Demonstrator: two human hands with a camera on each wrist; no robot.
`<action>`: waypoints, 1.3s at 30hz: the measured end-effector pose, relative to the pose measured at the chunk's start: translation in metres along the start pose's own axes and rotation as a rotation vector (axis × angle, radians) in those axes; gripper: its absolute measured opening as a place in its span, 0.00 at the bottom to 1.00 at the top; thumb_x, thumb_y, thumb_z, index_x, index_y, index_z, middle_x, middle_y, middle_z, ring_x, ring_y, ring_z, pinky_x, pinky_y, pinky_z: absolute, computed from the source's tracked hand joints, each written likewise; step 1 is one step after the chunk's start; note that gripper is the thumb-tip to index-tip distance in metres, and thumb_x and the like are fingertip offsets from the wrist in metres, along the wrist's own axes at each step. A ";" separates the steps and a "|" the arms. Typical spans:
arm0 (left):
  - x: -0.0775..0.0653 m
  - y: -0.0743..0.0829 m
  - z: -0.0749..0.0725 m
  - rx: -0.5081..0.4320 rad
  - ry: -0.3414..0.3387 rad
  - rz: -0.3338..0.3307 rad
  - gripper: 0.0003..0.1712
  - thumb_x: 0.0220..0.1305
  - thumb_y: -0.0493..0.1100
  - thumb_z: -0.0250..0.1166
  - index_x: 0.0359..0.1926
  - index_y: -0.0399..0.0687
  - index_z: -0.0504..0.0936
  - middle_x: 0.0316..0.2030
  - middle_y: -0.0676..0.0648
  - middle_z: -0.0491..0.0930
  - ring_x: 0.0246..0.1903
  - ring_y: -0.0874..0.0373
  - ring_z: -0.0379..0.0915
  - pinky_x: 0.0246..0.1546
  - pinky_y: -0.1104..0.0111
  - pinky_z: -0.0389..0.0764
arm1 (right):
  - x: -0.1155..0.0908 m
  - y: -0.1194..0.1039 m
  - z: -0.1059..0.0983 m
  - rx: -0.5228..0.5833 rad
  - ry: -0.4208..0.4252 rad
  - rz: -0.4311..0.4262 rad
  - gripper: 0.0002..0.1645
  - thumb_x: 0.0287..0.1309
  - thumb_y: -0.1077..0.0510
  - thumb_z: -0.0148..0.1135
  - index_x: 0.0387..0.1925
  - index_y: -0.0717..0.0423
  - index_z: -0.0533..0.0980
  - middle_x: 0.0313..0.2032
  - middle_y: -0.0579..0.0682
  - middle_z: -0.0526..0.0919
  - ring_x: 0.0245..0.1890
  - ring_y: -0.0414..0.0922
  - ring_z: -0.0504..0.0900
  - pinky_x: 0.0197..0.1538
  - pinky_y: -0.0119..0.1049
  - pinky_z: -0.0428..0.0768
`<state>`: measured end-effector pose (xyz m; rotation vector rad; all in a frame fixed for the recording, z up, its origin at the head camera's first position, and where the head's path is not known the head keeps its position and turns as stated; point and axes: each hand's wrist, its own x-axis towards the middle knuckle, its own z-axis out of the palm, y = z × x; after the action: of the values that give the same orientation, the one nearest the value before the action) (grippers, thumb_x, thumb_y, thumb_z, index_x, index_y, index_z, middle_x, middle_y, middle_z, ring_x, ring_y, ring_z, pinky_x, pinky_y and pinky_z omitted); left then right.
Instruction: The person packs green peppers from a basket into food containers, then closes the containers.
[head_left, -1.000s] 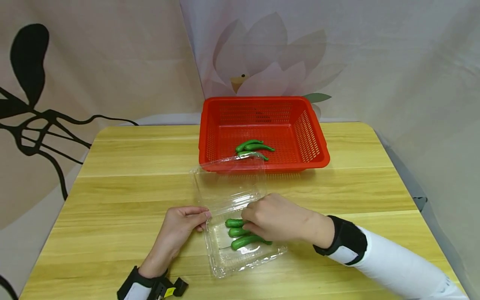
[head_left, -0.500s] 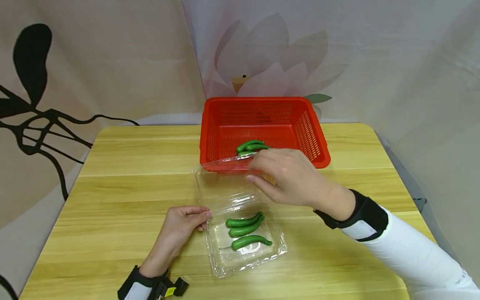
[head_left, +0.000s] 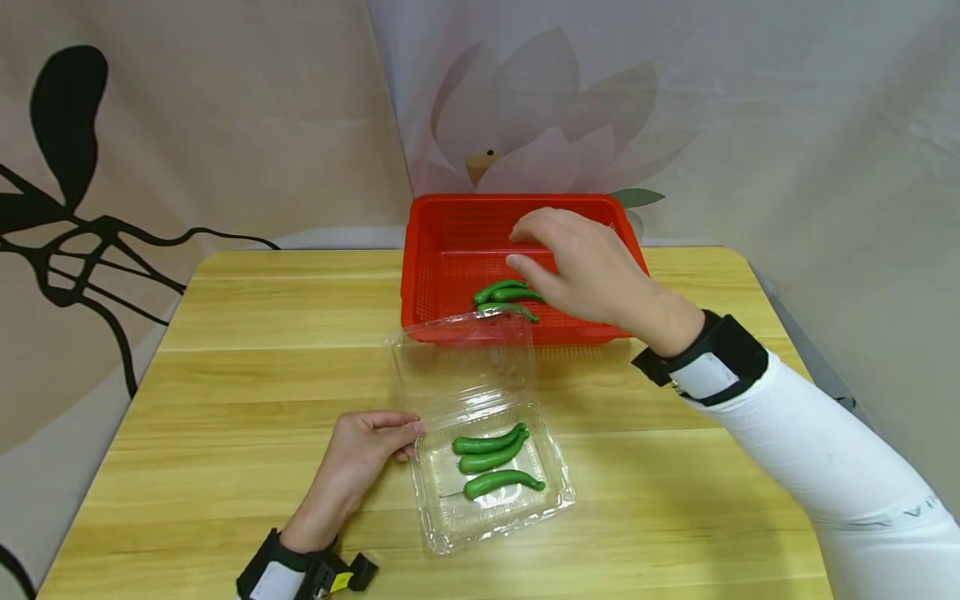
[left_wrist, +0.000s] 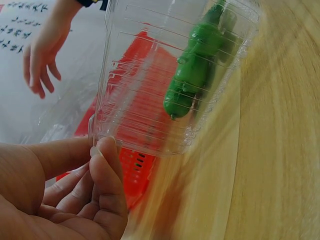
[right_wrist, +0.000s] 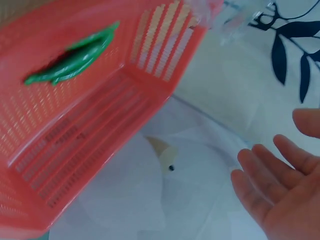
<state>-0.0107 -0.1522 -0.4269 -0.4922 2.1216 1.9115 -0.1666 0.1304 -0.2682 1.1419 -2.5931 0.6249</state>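
Observation:
My left hand (head_left: 372, 446) pinches the left edge of a clear plastic clamshell box (head_left: 450, 521) between thumb and fingers, near its hinge. The box lies with its lid (head_left: 457, 362) folded back toward the basket. Inside sit three green chili peppers (head_left: 504, 481), side by side. My right hand (head_left: 573, 262) hovers over the red basket (head_left: 420, 275), fingers loosely bent and apart with nothing between them. Several more green peppers (head_left: 495, 289) lie in the basket's near left part; the right wrist view shows peppers (right_wrist: 75, 62) against its red mesh.
The wooden table (head_left: 262, 358) carries both containers. The lid's far edge overlaps the basket's front rim in the head view. Behind the table hangs a pale cloth (head_left: 750, 125) with a flower print. Black straps with small cameras circle both wrists.
My right hand has left the peppers in the box and moved up and away, over the basket, with nothing in its fingers. My left hand stays on the box edge.

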 end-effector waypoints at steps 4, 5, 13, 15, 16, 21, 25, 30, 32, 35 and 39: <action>0.000 0.000 0.001 0.007 0.002 -0.002 0.09 0.64 0.33 0.74 0.44 0.31 0.90 0.31 0.38 0.89 0.25 0.58 0.81 0.28 0.70 0.84 | 0.016 0.013 -0.002 -0.039 -0.094 0.059 0.21 0.72 0.51 0.66 0.57 0.61 0.79 0.53 0.55 0.84 0.54 0.53 0.81 0.59 0.50 0.80; 0.000 0.000 0.001 0.009 0.003 -0.003 0.09 0.64 0.33 0.74 0.43 0.31 0.90 0.31 0.39 0.88 0.25 0.58 0.81 0.28 0.70 0.84 | 0.019 0.016 -0.002 -0.046 -0.113 0.063 0.22 0.72 0.51 0.65 0.58 0.61 0.79 0.53 0.55 0.84 0.55 0.53 0.81 0.59 0.50 0.80; -0.001 0.000 0.001 -0.002 0.002 -0.004 0.08 0.64 0.32 0.74 0.42 0.32 0.90 0.30 0.40 0.88 0.25 0.58 0.80 0.28 0.70 0.84 | 0.039 0.037 0.004 -0.129 -0.308 0.087 0.27 0.72 0.50 0.65 0.63 0.63 0.77 0.58 0.59 0.82 0.59 0.56 0.79 0.63 0.53 0.79; -0.001 -0.001 0.002 -0.008 -0.001 -0.003 0.08 0.64 0.32 0.74 0.42 0.31 0.90 0.29 0.40 0.88 0.24 0.58 0.80 0.28 0.70 0.84 | 0.043 0.043 0.007 -0.169 -0.364 0.087 0.28 0.71 0.50 0.66 0.64 0.63 0.77 0.59 0.59 0.82 0.60 0.57 0.79 0.64 0.53 0.78; -0.002 -0.001 0.002 -0.010 -0.002 -0.003 0.08 0.64 0.32 0.74 0.42 0.31 0.90 0.29 0.41 0.88 0.24 0.58 0.80 0.28 0.70 0.84 | 0.045 0.047 0.008 -0.189 -0.393 0.088 0.28 0.71 0.51 0.66 0.64 0.64 0.77 0.60 0.60 0.81 0.60 0.58 0.79 0.65 0.54 0.78; -0.002 -0.001 0.003 -0.016 -0.005 -0.001 0.08 0.63 0.32 0.74 0.43 0.31 0.90 0.28 0.41 0.87 0.24 0.58 0.80 0.28 0.70 0.84 | 0.054 0.062 0.012 -0.260 -0.506 0.100 0.30 0.70 0.52 0.66 0.66 0.65 0.75 0.62 0.63 0.79 0.60 0.60 0.79 0.65 0.55 0.77; -0.003 -0.001 0.004 -0.012 -0.005 -0.002 0.08 0.63 0.32 0.74 0.43 0.31 0.90 0.28 0.41 0.87 0.24 0.58 0.80 0.28 0.69 0.84 | 0.060 0.068 0.018 -0.268 -0.549 0.107 0.31 0.68 0.53 0.67 0.66 0.65 0.75 0.61 0.63 0.81 0.58 0.60 0.80 0.64 0.55 0.78; -0.004 0.000 0.004 -0.007 -0.001 -0.005 0.08 0.63 0.32 0.74 0.42 0.32 0.90 0.28 0.41 0.88 0.24 0.57 0.80 0.28 0.69 0.85 | 0.064 0.071 0.034 -0.281 -0.619 0.108 0.29 0.65 0.55 0.68 0.63 0.64 0.77 0.54 0.62 0.85 0.53 0.58 0.83 0.61 0.54 0.80; -0.004 0.000 0.003 -0.009 0.000 -0.005 0.08 0.63 0.32 0.74 0.42 0.32 0.90 0.28 0.41 0.88 0.24 0.58 0.80 0.28 0.69 0.85 | 0.065 0.071 0.042 -0.289 -0.664 0.113 0.28 0.65 0.56 0.69 0.63 0.64 0.77 0.54 0.61 0.85 0.53 0.58 0.83 0.61 0.53 0.81; -0.005 0.000 0.004 -0.015 -0.004 0.002 0.08 0.63 0.32 0.74 0.43 0.31 0.90 0.28 0.40 0.87 0.24 0.58 0.80 0.28 0.69 0.85 | 0.065 0.071 0.055 -0.308 -0.724 0.117 0.26 0.65 0.55 0.71 0.61 0.62 0.80 0.54 0.59 0.86 0.52 0.56 0.84 0.60 0.51 0.82; -0.004 0.000 0.005 -0.025 -0.014 0.013 0.09 0.63 0.32 0.74 0.43 0.30 0.90 0.28 0.39 0.87 0.24 0.57 0.81 0.28 0.69 0.85 | 0.063 0.074 0.071 -0.367 -0.788 0.108 0.20 0.64 0.55 0.74 0.54 0.59 0.83 0.46 0.56 0.88 0.45 0.52 0.84 0.56 0.48 0.84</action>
<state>-0.0069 -0.1464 -0.4258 -0.4696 2.0999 1.9456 -0.2670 0.1010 -0.3280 1.3018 -3.2125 -0.3784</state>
